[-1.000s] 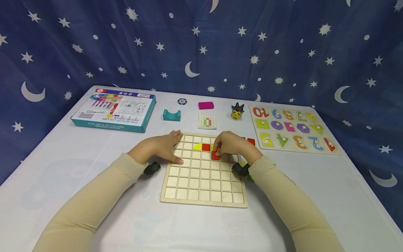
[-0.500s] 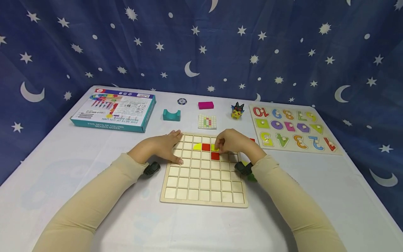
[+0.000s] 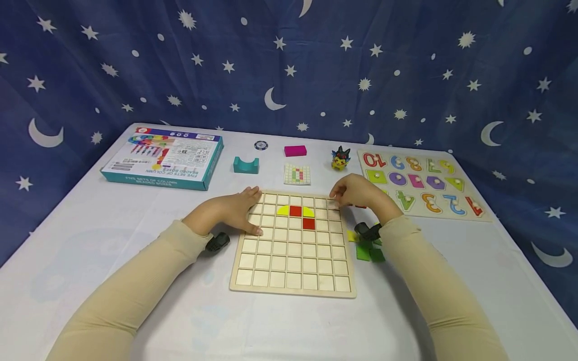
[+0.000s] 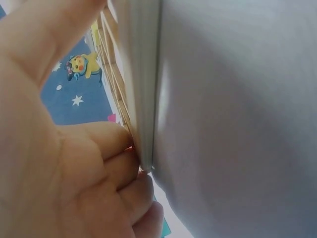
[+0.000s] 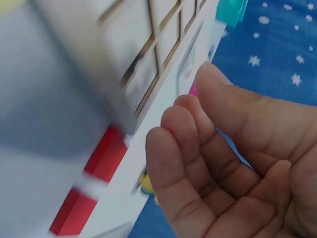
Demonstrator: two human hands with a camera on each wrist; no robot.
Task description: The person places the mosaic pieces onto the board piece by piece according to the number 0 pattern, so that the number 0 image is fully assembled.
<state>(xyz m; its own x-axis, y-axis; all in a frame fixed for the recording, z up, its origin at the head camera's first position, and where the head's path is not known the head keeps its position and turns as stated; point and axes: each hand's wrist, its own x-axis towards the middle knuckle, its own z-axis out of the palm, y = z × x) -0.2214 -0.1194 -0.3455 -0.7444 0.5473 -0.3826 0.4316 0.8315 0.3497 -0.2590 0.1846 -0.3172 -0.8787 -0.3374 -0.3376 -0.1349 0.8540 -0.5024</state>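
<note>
A wooden grid board (image 3: 293,260) lies in front of me. Its upper rows hold a yellow quarter piece (image 3: 283,210), a red square (image 3: 295,211), a second yellow piece (image 3: 309,212) and a red square (image 3: 309,223) beneath that one. My left hand (image 3: 237,210) rests flat on the board's upper left part, and its fingers (image 4: 119,163) lie against the board's edge (image 4: 141,99). My right hand (image 3: 356,193) hovers at the board's upper right corner with loosely curled fingers (image 5: 183,163) and holds nothing. Red pieces (image 5: 101,161) lie on the table just below it.
Loose yellow (image 3: 352,235) and green pieces (image 3: 363,252) lie right of the board. Behind it are a pattern card (image 3: 297,174), a teal arch block (image 3: 246,164), a magenta block (image 3: 295,150), a chip (image 3: 261,145), a toy figure (image 3: 340,158), a box (image 3: 164,156) and a number puzzle (image 3: 420,185).
My right hand has let go of the lower red square, which stays in its cell, and has moved right to the board's top right corner. The left hand has not moved.
</note>
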